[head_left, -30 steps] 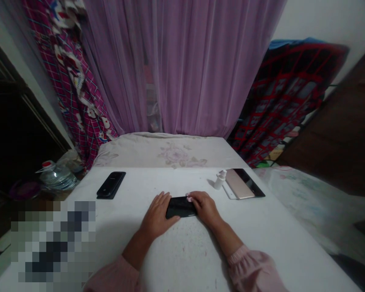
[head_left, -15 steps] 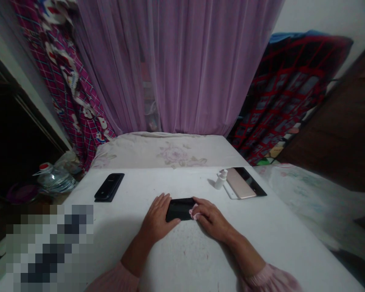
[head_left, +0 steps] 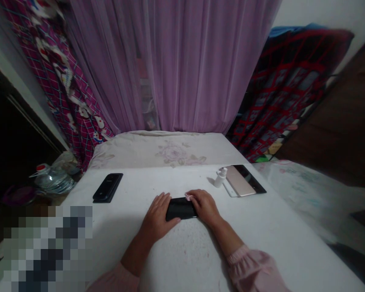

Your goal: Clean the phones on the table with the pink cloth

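Observation:
A black smartphone (head_left: 181,209) lies flat on the white tabletop, its screen facing up. My left hand (head_left: 157,213) presses on its left end, with the fingers spread over the edge and holding it in place. My right hand (head_left: 204,207) rests on the phone's right end and covers part of it. A small pink cloth (head_left: 188,197) pokes out from under the right fingertips, against the phone's far edge.
Farther back lie a black phone in a case (head_left: 107,187), a white spray bottle (head_left: 220,177), and a rose-gold phone (head_left: 239,181) on a black tablet (head_left: 252,175). A floral pillow (head_left: 170,152) lies beyond the white surface. A pixelated patch hides the lower left.
My right hand has slid from the phone's near right corner up to its far edge, carrying the pink cloth. My left hand stays on the phone, and the view has shifted slightly.

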Demonstrator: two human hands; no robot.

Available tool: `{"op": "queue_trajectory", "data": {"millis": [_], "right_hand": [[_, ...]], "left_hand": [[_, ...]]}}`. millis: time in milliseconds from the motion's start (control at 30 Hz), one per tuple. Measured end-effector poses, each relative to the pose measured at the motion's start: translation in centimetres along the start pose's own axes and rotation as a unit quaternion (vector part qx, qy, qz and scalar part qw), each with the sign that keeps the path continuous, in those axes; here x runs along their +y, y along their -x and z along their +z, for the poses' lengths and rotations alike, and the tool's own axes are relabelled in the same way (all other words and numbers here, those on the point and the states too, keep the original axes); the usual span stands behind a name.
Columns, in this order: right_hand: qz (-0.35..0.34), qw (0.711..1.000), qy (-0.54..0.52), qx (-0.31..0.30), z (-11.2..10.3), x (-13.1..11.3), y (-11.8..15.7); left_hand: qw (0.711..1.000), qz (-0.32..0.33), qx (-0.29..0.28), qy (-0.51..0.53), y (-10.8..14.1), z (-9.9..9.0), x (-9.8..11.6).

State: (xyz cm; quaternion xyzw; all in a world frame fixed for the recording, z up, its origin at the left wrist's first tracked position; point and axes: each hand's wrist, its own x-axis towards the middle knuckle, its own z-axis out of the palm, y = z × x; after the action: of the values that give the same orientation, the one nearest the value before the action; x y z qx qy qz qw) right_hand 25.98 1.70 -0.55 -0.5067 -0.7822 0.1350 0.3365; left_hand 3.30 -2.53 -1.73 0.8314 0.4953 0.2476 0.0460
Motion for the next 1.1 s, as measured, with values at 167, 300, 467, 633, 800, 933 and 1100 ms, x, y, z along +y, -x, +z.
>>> {"op": "queue_trajectory", "data": {"millis": [167,300,467,633,800,933,1100], "right_hand": [[0.001,1.000,0.003,0.011,0.0,-0.2,0.3],[-0.008,1.000,-0.016,0.010,-0.5,-0.5,0.1],[-0.024,0.999,-0.049,0.002,-1.5,-0.7,0.8],[-0.025,0.997,-0.074,-0.010,-2.2,-1.2,2.7],[-0.019,0.997,-0.070,0.018,-2.0,-1.1,3.6],[-0.011,0.998,-0.054,0.015,-1.4,-0.5,2.7],[0.024,1.000,-0.017,0.009,-0.6,-0.1,0.9]], "left_hand": [[1.000,-0.013,-0.018,-0.007,-0.1,0.0,0.0],[0.999,-0.017,-0.028,-0.005,-0.2,-0.1,0.0],[0.999,-0.021,-0.035,0.007,-0.2,-0.1,0.0],[0.999,-0.023,-0.042,0.006,-0.2,-0.2,0.1],[0.999,-0.018,-0.036,0.007,-0.2,-0.1,0.0],[0.999,-0.014,-0.047,0.007,-0.3,-0.2,-0.1],[0.999,-0.016,-0.046,0.012,-0.2,-0.3,0.0]]}}
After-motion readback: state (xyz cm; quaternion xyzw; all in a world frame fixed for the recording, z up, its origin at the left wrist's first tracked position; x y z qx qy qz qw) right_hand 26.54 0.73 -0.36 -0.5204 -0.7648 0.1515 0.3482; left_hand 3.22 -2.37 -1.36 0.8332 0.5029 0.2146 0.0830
